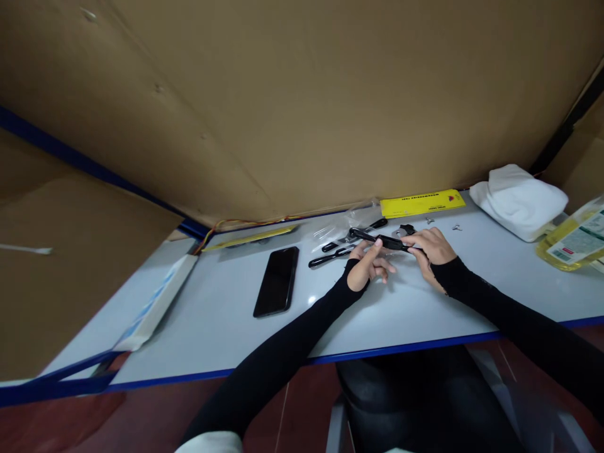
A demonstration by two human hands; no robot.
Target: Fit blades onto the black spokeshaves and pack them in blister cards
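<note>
Head view: you are pinching a slim black tool [392,242] just above the table [212,327], left hand [370,265] and right hand [431,247] each closing fingers on 1 end. Such a light fingertip hold is probably risking a slip onto the loose black parts [330,257] near the phone [277,281].

No text legible.
- Yellow card [422,204], just beyond right hand [431,246]: dark print line, red mark at one end, too small to read.
- Bottle label [578,242], well right of right hand: green-and-white print, blurred, unreadable.
</note>
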